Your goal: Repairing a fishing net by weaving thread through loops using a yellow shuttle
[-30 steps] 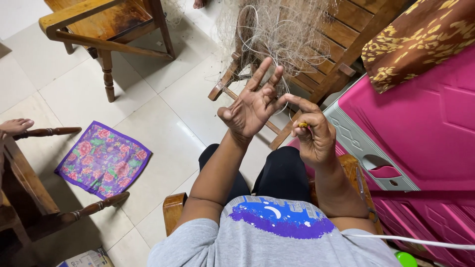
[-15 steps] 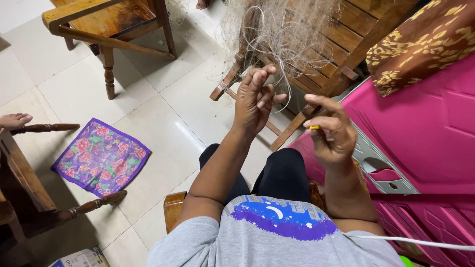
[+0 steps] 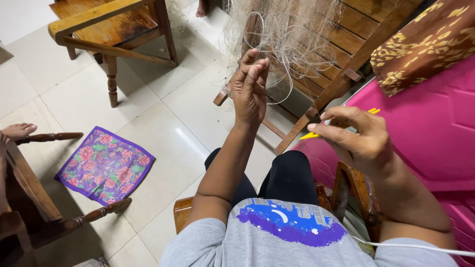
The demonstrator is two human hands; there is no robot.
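Netting (image 3: 284, 34) blurs above left hand (image 3: 250, 89); right hand (image 3: 354, 138) half-hides yellow tool (image 3: 316, 133).

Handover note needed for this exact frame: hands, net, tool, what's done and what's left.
Left hand: raised, fingers pinched in the pale fishing net.
Right hand: gripping a yellow netting needle, held apart from the mesh.
The net hangs over the slatted wooden chair ahead.
Done: cannot tell how much is worked.
Left: the needle is not yet in the mesh.
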